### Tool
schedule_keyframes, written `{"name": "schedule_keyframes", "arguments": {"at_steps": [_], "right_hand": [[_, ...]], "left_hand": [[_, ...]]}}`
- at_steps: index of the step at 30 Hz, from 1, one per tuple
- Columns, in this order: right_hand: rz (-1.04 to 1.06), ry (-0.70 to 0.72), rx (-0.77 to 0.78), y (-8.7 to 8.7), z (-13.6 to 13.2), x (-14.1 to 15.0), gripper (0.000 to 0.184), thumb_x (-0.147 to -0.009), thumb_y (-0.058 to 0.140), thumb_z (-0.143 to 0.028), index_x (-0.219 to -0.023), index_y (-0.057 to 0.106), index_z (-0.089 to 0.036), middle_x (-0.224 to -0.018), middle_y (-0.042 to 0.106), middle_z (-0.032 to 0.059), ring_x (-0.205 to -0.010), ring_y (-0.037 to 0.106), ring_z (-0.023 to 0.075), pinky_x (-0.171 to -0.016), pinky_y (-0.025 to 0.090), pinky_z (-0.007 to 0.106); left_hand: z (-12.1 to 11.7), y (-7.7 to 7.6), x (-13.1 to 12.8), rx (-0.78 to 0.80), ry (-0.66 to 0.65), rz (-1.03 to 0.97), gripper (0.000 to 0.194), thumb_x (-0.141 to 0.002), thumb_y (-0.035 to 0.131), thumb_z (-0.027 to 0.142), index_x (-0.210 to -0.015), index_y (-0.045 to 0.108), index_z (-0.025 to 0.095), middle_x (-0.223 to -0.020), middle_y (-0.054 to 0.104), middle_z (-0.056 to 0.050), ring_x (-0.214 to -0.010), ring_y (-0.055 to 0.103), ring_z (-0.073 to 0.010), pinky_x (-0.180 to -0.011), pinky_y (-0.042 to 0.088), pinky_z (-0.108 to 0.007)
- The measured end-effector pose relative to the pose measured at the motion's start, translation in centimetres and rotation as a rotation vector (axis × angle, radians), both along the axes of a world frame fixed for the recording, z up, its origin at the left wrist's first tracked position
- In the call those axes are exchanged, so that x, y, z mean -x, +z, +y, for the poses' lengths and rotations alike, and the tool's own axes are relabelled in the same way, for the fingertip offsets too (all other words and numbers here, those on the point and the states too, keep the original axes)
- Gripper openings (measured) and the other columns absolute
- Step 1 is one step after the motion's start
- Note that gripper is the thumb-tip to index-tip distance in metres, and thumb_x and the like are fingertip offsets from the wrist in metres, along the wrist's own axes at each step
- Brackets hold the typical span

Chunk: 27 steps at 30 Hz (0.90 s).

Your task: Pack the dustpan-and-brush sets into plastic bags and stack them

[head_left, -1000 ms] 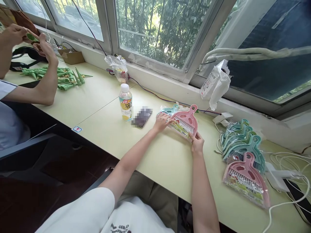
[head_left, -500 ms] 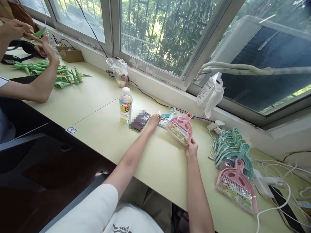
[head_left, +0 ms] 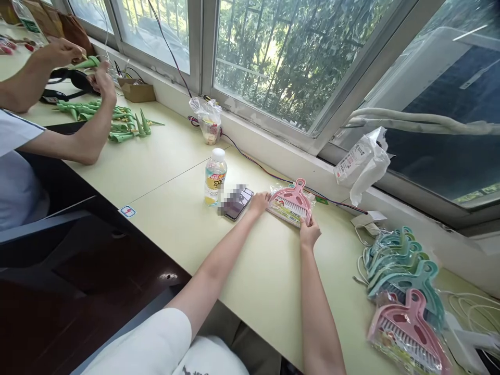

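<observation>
A pink dustpan and brush set (head_left: 291, 200) in clear wrapping lies near the window side of the table, its handle loop pointing away from me. My left hand (head_left: 260, 203) grips the pack's left corner, fingertips partly hidden. At the right lower corner, my right hand (head_left: 310, 233) pinches the same pack between thumb and fingers. The teal set seen earlier behind it is now covered, with only wrapping showing around the edges. To my right stands a row of wrapped teal sets (head_left: 406, 271), with another pink set (head_left: 410, 333) leaning at its front.
Left of my hands are a phone (head_left: 239, 203) and a drink bottle (head_left: 215, 177). A plastic bag (head_left: 209, 122) stands by the window, and a cable (head_left: 258, 162) runs along the sill. At the far left a person's hands (head_left: 103, 83) hold a green cone above several others.
The pink set has moved left and back, over the teal set, which is now hidden. My left hand has gone from the teal set's edge to the pink pack's left corner. The view has shifted.
</observation>
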State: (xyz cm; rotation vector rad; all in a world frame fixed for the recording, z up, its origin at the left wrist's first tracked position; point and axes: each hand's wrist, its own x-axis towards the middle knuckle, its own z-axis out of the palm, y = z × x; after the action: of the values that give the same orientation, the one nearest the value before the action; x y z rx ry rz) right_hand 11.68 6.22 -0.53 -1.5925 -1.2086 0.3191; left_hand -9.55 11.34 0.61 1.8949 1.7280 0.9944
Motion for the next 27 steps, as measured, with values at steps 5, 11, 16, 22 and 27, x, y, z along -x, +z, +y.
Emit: {"name": "schedule_keyframes", "arguments": {"at_steps": [5,11,16,22,27], "right_hand": [[-0.17,-0.092,-0.042,0.0,0.3,0.4,0.048,-0.078,0.055,-0.039,-0.118,0.061,-0.014,-0.108,0.067,0.016,-0.098,0.058,0.026,-0.088,0.04,0.038],[-0.23,-0.237,0.125,-0.2,1.4,0.1,0.044,-0.073,0.06,-0.041,-0.113,0.062,-0.022,-0.12,0.059,0.0156,-0.117,0.041,0.0333,-0.096,0.027,0.053],[-0.214,-0.154,0.241,-0.5,1.7,-0.2,0.045,-0.076,0.056,-0.043,-0.116,0.056,-0.024,-0.114,0.061,0.0125,-0.112,0.046,0.0315,-0.096,0.026,0.051],[-0.1,-0.107,0.188,-0.3,2.1,0.0,0.047,-0.072,0.058,-0.044,-0.113,0.054,-0.021,-0.112,0.061,0.0126,-0.115,0.045,0.032,-0.101,0.021,0.055],[-0.055,-0.174,0.035,0.7,-0.2,-0.3,0.043,-0.088,0.034,-0.04,-0.123,0.044,-0.017,-0.125,0.052,0.0153,-0.119,0.043,0.0229,-0.099,0.033,0.042]], "left_hand": [[-1.5,0.9,-0.3,-0.071,-0.052,0.028,0.061,-0.09,0.037,0.058,-0.135,0.041,0.019,-0.096,0.069,-0.009,-0.093,0.063,-0.0229,-0.08,0.043,-0.029],[-2.2,1.3,-0.9,-0.137,-0.113,0.212,0.063,-0.086,0.052,0.046,-0.141,0.032,0.024,-0.114,0.06,-0.01,-0.104,0.057,-0.024,-0.084,0.042,-0.031],[-2.1,1.1,-1.9,-0.206,-0.041,0.291,0.047,-0.092,0.04,0.025,-0.139,0.037,0.02,-0.128,0.052,-0.015,-0.123,0.043,-0.0274,-0.101,0.033,-0.041],[-3.2,0.1,-5.7,-0.434,-0.44,0.457,0.038,-0.088,0.039,0.011,-0.122,0.054,0.018,-0.126,0.053,-0.014,-0.121,0.045,-0.0251,-0.103,0.032,-0.04],[-3.4,-0.4,-6.3,-0.332,-0.51,0.406,0.035,-0.086,0.045,0.018,-0.12,0.056,0.017,-0.127,0.053,-0.011,-0.121,0.046,-0.0233,-0.104,0.034,-0.039]]}}
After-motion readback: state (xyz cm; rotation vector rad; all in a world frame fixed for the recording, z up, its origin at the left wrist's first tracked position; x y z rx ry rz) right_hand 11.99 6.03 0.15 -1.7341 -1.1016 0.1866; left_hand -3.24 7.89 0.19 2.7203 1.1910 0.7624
